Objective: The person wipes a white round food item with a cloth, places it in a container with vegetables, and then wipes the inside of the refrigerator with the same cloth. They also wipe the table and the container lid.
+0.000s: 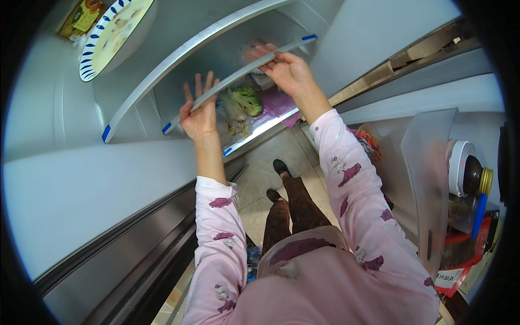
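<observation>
In front of me a glass refrigerator shelf (239, 77) with a pale front trim and blue end caps lies at a slight tilt in the picture. My left hand (201, 109) holds its front edge near the left end, palm up, with spread fingers showing through the glass. Toward the right end, my right hand (288, 73) grips the same edge, its fingertips also seen through the pane. Beneath this shelf, green leafy vegetables (245, 101) in a clear plastic bag lie beside a pink plastic bag (278, 105).
Higher up, another shelf's trim (195, 50) curves across. A blue-rimmed bowl (109, 40) of pale food and a yellow package (83, 18) are at upper left. The open door's bin (426, 183) at right holds jars and a gold-capped bottle (485, 183). Tiled floor (260, 211) lies below.
</observation>
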Available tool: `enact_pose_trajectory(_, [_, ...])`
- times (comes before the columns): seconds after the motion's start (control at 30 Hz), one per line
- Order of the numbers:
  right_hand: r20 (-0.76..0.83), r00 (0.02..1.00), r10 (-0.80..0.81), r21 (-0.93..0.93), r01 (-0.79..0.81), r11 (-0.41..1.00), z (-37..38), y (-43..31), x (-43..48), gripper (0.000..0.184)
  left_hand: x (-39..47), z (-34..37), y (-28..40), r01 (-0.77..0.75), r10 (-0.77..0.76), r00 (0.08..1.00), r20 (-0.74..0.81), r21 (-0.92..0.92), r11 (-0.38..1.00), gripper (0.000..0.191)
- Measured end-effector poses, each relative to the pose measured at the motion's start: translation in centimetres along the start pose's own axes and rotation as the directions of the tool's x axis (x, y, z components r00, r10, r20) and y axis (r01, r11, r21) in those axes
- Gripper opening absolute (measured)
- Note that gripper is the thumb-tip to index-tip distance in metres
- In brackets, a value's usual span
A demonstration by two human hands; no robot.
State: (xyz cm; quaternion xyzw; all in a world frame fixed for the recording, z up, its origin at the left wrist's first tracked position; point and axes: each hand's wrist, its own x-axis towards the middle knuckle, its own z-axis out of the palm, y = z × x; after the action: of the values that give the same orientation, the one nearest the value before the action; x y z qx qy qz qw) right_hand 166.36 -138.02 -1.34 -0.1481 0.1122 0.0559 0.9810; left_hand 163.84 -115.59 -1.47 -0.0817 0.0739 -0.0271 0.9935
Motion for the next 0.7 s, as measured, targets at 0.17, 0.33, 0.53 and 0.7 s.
enact_pose_trajectory(0.17, [-0.076, 0.996, 0.035, -0.054, -0.039, 0.998, -1.4, 0.9, -0.4, 0.033, -0.3, -2.5, 0.1, -0.018, 0.019, 0.998, -0.056, 0.015, 1.0, 0.076])
enact_pose_trajectory(0.33, [-0.152, 0.985, 0.082, 0.014, -0.081, 0.997, -3.1, 1.3, -0.1, 0.034, -0.2, -4.2, 0.3, -0.035, 0.041, 0.989, -0.14, 0.046, 0.998, 0.069])
enact_pose_trajectory(0.53, [-0.184, 0.972, 0.143, 0.031, -0.14, 0.99, -5.0, 1.2, 0.6, 0.031, 0.0, -6.2, 0.8, -0.035, 0.039, 0.987, -0.154, 0.029, 0.999, 0.069])
enact_pose_trajectory(0.7, [-0.209, 0.961, 0.183, 0.08, -0.17, 0.982, -5.8, 1.3, 0.8, 0.028, 0.0, -7.0, 0.9, -0.035, 0.04, 0.985, -0.168, 0.03, 0.999, 0.069])
